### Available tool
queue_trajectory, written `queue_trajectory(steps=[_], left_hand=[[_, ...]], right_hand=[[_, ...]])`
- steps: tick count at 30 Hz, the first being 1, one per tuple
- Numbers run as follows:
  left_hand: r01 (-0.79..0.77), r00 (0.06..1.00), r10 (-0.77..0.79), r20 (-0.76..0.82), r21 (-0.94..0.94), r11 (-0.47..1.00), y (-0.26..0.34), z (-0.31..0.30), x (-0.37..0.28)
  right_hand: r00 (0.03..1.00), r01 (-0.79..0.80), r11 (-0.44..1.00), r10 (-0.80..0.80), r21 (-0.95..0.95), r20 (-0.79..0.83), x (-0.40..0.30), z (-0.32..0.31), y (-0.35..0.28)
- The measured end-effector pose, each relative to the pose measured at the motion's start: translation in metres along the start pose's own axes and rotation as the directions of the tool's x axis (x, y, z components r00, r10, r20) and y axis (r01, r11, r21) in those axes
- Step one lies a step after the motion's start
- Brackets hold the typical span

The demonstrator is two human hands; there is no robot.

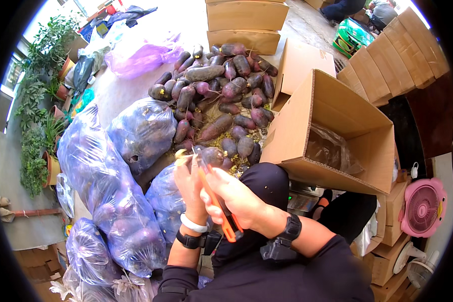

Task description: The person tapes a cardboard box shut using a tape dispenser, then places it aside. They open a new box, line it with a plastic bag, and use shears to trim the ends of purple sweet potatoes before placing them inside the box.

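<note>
A utility knife [219, 205] with an orange and black handle is gripped in my right hand [230, 196], its metal blade pointing up and away from me. Close beside it, my left hand [188, 181] is raised, fingers pointing away from me. A small yellowish scrap [181, 156] shows at its fingertips. Just past the blade is a dark purple radish [212, 155]; whether the left hand touches it is hidden. Beyond both hands, a heap of dark purple radishes [232, 88] lies on the floor among yellow leaf bits [215, 141].
Filled bluish plastic bags [109, 188] crowd my left side. An open cardboard box [347, 132] with a clear liner [332, 151] stands at right, near my knee [268, 181]. Behind are stacked cartons [245, 19]. A pink fan [422, 207] stands far right; other people [381, 13] are at the back.
</note>
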State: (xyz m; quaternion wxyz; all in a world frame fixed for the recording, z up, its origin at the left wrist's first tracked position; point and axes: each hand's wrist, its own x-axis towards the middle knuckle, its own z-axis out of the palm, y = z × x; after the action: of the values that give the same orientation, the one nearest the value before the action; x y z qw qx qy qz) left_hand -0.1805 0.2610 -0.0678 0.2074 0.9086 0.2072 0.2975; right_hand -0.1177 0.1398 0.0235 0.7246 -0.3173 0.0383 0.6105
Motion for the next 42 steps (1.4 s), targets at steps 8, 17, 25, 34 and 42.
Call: queue_trajectory(steps=[8,17,25,34,42], left_hand=[[0.717,0.693,-0.365,0.621,-0.646,0.262,-0.063,-0.014,0.011],[0.557,0.777,-0.161,0.608,-0.547,0.625,0.03,-0.067,0.103],[-0.035,0.279,0.528,0.802,-0.541,0.84,0.262,-0.036,0.199],[-0.558,-0.34,-0.076,0.937,-0.136,0.819,0.345,0.209,0.116],[-0.663,-0.509,0.335,0.793,-0.609,0.435,0.232,0.396,0.002]], right_hand=[[0.987,0.122,0.925,-0.152,-0.359,-0.054,-0.04,-0.02,-0.038],[0.289,0.486,0.341,-0.932,-0.805,-0.221,-0.227,-0.064,-0.073],[-0.455,0.22,0.229,-0.835,-0.948,-0.308,-0.284,-0.151,-0.105],[-0.189,0.387,0.348,-0.876,-0.854,-0.443,-0.274,-0.204,-0.106],[0.049,0.368,0.343,-0.935,-0.864,-0.35,-0.285,-0.225,-0.111]])
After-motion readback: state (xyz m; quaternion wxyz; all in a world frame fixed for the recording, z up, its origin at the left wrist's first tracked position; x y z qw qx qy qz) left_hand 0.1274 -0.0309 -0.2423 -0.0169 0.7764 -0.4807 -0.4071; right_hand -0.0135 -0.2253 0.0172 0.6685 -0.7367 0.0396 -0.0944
